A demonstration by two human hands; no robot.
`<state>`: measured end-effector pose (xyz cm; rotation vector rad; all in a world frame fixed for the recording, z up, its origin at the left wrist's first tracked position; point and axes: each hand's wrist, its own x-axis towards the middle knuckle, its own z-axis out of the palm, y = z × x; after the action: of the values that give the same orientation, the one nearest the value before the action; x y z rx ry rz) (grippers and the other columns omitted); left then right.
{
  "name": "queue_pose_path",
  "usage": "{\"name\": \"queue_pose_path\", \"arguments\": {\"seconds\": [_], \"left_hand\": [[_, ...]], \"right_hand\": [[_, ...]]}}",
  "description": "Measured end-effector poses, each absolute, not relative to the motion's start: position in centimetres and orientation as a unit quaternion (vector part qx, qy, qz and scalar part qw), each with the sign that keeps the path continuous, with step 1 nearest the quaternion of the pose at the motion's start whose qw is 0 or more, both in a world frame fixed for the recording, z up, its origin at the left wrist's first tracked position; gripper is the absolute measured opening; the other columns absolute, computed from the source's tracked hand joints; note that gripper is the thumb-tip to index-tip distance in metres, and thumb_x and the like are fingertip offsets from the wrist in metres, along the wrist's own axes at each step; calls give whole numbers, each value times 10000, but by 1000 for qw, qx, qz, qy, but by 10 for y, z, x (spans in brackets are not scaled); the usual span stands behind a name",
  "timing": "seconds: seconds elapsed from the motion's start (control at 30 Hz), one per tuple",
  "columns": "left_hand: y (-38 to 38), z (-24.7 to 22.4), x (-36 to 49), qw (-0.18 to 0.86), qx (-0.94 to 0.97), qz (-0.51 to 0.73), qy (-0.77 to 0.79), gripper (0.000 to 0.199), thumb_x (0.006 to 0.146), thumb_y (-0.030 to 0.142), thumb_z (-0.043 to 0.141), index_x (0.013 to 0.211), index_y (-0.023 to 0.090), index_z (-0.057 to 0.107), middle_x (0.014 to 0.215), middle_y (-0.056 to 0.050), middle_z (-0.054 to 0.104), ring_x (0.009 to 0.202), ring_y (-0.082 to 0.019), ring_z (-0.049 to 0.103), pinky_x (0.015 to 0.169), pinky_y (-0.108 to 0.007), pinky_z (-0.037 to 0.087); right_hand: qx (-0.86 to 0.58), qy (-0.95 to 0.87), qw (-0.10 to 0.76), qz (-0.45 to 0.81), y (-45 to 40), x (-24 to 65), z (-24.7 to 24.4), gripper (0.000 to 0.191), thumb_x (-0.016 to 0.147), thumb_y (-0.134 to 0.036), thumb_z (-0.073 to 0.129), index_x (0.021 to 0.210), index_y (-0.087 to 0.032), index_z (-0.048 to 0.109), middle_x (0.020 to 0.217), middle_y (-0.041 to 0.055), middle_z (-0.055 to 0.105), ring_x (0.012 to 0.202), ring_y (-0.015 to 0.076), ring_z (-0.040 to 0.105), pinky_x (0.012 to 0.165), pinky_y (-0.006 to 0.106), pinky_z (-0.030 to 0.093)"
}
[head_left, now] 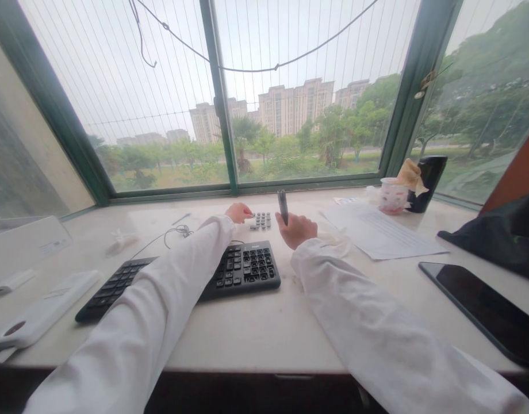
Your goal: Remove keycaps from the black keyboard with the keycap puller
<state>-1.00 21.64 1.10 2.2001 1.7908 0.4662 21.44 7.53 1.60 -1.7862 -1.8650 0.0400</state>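
A black keyboard lies on the white desk, its middle hidden under my left sleeve. Its number pad at the right end shows bare square sockets where keycaps are off. Beyond it, loose grey keycaps stand in short rows. My left hand is at the left edge of these rows, fingertips pinched together at a corner keycap. To the right of the rows, my right hand is closed around a dark rod-shaped tool held upright; its lower end is hidden, and its kind is unclear.
A printed paper sheet, a cup with crumpled tissue, and a black cylinder stand right. A phone and black cloth lie nearer. At left are a white device, a box and a coiled cable.
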Motion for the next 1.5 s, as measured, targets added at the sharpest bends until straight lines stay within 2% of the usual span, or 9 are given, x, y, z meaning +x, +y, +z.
{"name": "queue_pose_path", "arguments": {"seconds": [0.2,0.63,0.97,1.5], "left_hand": [[229,0,-10,146,755,162,618,317,785,352,712,1038,163,735,1009,-82,734,603,-110,643,520,-190,489],[234,-11,-8,151,742,173,630,285,824,306,675,1069,169,728,1012,-67,737,591,-98,629,533,-182,497],[238,-13,-9,141,744,170,630,314,804,349,703,1074,192,734,1048,-59,734,591,-94,633,555,-182,498],[231,-8,-11,133,752,179,620,241,797,305,705,997,177,748,996,-55,740,550,-90,620,551,-196,495]], "right_hand": [[-660,-701,272,8,75,212,15,702,935,-641,160,985,-220,720,915,149,721,876,303,660,771,418,421],[-668,-701,250,11,74,210,15,680,942,-625,175,1021,-229,722,945,131,720,905,295,661,799,415,430],[-666,-705,242,17,74,209,15,680,945,-620,163,1024,-231,716,961,131,717,925,292,658,819,416,425],[-657,-709,256,8,76,210,13,671,939,-617,179,1004,-227,721,926,139,717,893,312,661,780,425,433]]}}
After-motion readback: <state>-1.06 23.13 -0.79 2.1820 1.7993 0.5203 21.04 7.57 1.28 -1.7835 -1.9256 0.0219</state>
